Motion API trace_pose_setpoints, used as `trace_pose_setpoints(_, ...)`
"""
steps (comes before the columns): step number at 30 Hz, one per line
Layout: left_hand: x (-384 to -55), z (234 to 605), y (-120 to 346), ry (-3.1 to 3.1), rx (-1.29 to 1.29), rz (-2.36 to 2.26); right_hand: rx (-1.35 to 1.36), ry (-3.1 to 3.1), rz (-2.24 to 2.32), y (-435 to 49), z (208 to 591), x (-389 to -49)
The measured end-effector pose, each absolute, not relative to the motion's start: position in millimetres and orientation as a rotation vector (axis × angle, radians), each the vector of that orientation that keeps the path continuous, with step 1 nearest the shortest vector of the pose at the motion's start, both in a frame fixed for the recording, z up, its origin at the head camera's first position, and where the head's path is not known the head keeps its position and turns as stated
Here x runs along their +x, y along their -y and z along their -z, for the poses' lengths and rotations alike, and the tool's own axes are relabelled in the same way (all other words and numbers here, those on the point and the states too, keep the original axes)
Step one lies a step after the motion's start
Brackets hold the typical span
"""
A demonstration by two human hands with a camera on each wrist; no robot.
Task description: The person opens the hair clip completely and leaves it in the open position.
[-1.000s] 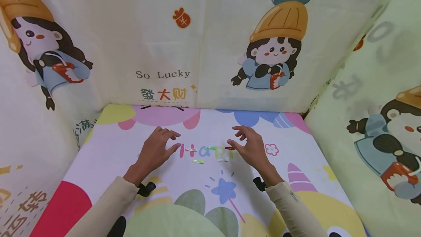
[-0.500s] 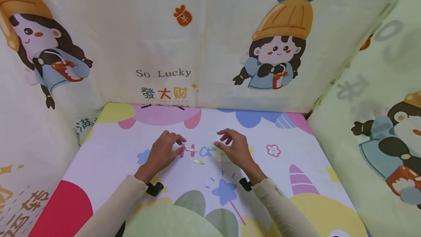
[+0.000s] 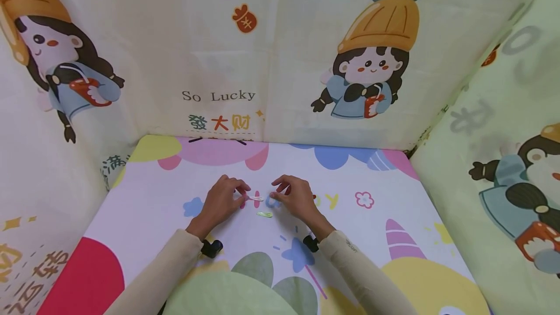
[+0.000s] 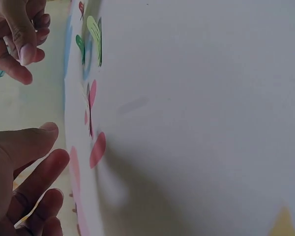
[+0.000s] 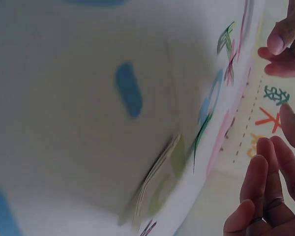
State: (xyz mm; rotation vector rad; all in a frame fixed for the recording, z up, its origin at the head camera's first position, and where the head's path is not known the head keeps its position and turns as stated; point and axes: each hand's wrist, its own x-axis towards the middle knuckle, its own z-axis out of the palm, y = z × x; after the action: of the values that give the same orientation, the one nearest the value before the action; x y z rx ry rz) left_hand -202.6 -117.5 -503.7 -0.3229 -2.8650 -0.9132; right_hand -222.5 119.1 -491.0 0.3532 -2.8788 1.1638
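Observation:
Several snap hair clips lie on the printed table. My left hand (image 3: 222,203) hovers with loosely bent fingers just left of a whitish clip (image 3: 255,198); thumb and index hold nothing in the left wrist view. A light green clip (image 3: 264,214) lies nearer to me, between the hands. Over the middle of the table, my right hand (image 3: 297,201) has bent fingers and a thumb with nothing between them. Beneath it, the right wrist view has a pale clip (image 5: 160,179) and a green clip (image 5: 201,137), both hidden in the head view. A red clip (image 4: 81,10) lies farther right.
A cartoon-printed cloth covers the table (image 3: 350,174). Patterned curtains (image 3: 288,62) rise at its back and both sides. Each wrist wears a small black camera, such as the left wrist camera (image 3: 212,248).
The right hand has moved left across the clips, from above the red one to the middle. The left hand has shifted slightly right. The clips lie where they were.

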Motion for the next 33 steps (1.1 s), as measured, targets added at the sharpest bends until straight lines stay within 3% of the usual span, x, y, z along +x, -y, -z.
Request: trace_pose_setpoints(33, -216.3, 519.0, 101.7, 2.923, -0.327, 0.913, 0.339, 3.158, -0.904, -77.1, 498.1, -233.5)
